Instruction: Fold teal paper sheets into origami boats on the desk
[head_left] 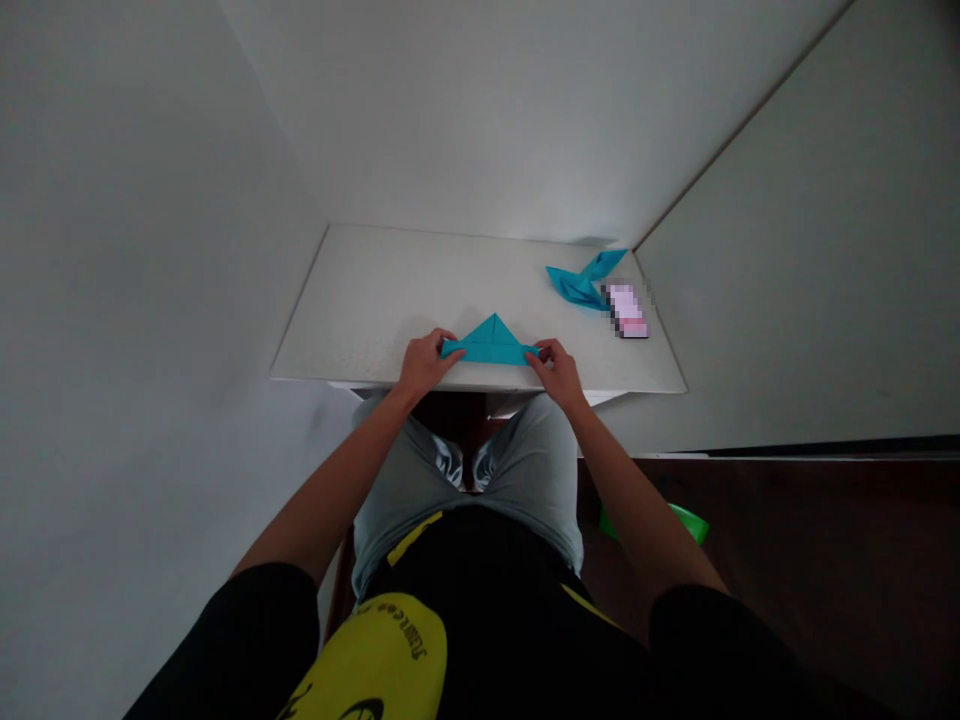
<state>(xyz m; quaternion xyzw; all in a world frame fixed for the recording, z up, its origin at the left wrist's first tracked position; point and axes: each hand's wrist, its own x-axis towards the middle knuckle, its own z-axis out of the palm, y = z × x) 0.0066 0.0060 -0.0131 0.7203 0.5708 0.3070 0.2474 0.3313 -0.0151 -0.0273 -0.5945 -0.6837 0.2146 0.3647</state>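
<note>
A blue sheet of paper (491,345), folded into a triangle above a long straight band like a paper hat, lies near the front edge of the white table. My left hand (431,358) pinches the band's left end between thumb and fingers. At the opposite end, my right hand (553,365) grips the band in the same way. The triangle's peak points away from me, with a crease running down its middle.
A folded blue paper figure (581,285) with pointed ends lies at the back right of the white table (375,290). Beside it is a phone (626,308), its screen pixelated. Walls border the table's back and sides. Something green (688,522) shows on the floor at right.
</note>
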